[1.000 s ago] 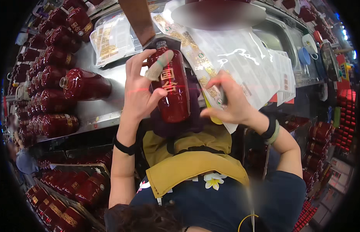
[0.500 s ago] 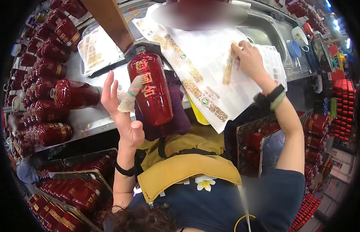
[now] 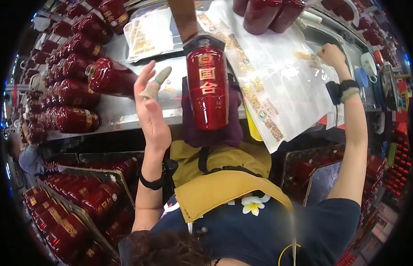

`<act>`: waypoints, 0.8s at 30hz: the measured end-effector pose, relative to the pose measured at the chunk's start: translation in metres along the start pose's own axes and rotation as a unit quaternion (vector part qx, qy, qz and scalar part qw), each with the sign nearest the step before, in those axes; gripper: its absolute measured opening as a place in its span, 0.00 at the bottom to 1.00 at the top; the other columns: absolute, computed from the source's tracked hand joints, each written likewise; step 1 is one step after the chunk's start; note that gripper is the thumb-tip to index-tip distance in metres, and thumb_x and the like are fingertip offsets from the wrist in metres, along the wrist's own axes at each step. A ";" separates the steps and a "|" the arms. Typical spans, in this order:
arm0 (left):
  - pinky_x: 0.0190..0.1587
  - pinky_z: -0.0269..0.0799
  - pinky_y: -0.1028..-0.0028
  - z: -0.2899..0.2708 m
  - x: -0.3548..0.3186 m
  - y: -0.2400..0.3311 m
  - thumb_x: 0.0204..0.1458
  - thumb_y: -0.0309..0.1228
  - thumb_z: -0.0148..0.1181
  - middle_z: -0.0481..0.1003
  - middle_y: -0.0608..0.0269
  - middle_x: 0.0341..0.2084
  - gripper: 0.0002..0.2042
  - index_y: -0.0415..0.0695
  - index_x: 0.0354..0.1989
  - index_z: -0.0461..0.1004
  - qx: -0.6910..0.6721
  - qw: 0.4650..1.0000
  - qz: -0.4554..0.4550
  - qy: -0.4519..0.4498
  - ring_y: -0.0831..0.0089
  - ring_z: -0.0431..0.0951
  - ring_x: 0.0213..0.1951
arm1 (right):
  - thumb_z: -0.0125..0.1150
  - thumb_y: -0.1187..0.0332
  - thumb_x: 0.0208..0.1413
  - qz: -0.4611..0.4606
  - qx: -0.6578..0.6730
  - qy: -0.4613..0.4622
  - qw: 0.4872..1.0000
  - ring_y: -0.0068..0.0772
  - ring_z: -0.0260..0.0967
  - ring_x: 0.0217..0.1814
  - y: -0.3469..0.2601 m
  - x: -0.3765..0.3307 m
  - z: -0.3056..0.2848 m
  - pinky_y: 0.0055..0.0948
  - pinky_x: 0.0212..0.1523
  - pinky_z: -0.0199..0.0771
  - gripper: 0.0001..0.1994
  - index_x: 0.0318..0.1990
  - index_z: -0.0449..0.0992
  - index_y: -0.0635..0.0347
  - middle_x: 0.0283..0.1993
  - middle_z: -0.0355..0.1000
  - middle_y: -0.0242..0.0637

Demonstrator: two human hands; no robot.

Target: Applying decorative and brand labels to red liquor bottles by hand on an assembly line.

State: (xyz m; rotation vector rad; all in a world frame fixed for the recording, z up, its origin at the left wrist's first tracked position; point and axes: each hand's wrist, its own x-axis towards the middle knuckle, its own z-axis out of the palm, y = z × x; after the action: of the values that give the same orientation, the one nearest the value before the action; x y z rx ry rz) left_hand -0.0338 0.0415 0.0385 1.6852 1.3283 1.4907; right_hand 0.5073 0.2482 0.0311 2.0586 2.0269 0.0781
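Observation:
A red bottle [image 3: 207,88] with a gold label lies on a purple cloth [image 3: 211,135] at the steel table's front edge, neck pointing away from me. My left hand [image 3: 149,111] is raised just left of it, fingers apart and holding nothing, with a pale cot on one fingertip. My right hand [image 3: 333,55] reaches far right over a clear sheet of labels [image 3: 282,88]. Its fingers are curled and pinch a gold label [image 3: 304,55] on that sheet.
Rows of red bottles [image 3: 73,88] lie along the steel table [image 3: 122,111] on the left, and more red bottles [image 3: 268,13] stand at the top. A clear bag of labels [image 3: 146,33] lies behind. Crates of red bottles [image 3: 78,195] sit below left. A blue cup [image 3: 361,75] stands at the right.
My left hand has let go of the bottle and opened beside it. My right hand has moved from the bottle out to the right, onto the label sheet.

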 end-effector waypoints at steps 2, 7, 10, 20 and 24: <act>0.68 0.60 0.61 -0.005 0.005 0.004 0.72 0.57 0.29 0.71 0.47 0.62 0.37 0.32 0.69 0.63 -0.049 0.997 -0.049 -0.026 0.60 0.71 0.63 | 0.66 0.59 0.58 -0.014 -0.060 0.109 0.992 0.45 0.78 0.34 -0.014 -0.022 -0.022 0.44 0.37 0.75 0.14 0.36 0.83 0.63 0.30 0.78 0.48; 0.67 0.62 0.63 0.002 0.028 0.022 0.72 0.56 0.30 0.73 0.46 0.60 0.37 0.32 0.68 0.65 -0.167 0.974 -0.073 -0.132 0.63 0.71 0.63 | 0.60 0.62 0.68 -0.182 0.342 -0.017 0.922 0.19 0.62 0.32 -0.135 -0.101 -0.115 0.24 0.36 0.68 0.16 0.35 0.74 0.70 0.27 0.69 0.31; 0.68 0.62 0.64 0.027 0.038 0.039 0.72 0.57 0.29 0.71 0.47 0.62 0.37 0.32 0.69 0.64 -0.178 0.970 0.019 -0.166 0.65 0.70 0.64 | 0.57 0.64 0.70 -0.289 0.402 -0.027 0.868 0.16 0.62 0.36 -0.199 -0.139 -0.156 0.21 0.40 0.66 0.14 0.38 0.73 0.70 0.31 0.69 0.27; 0.54 0.72 0.76 -0.022 0.009 0.041 0.66 0.29 0.57 0.77 0.65 0.48 0.16 0.38 0.60 0.72 -0.269 0.914 -0.204 -0.226 0.79 0.76 0.49 | 0.68 0.64 0.62 -0.304 0.556 -0.061 0.771 0.13 0.58 0.27 -0.260 -0.199 -0.149 0.22 0.28 0.59 0.12 0.33 0.78 0.64 0.23 0.67 0.25; 0.45 0.72 0.82 -0.038 -0.008 0.045 0.60 0.21 0.65 0.76 0.72 0.37 0.14 0.38 0.54 0.77 -0.216 0.912 -0.253 -0.242 0.85 0.76 0.39 | 0.69 0.69 0.60 -0.281 0.564 -0.077 0.773 0.15 0.60 0.29 -0.265 -0.226 -0.116 0.20 0.31 0.59 0.08 0.34 0.78 0.64 0.29 0.69 0.25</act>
State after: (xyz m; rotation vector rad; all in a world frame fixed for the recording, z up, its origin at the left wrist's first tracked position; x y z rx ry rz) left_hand -0.0540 0.0090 0.0839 1.1920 0.9671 0.8950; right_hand 0.2170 0.0407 0.1178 1.5814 2.7720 -1.7238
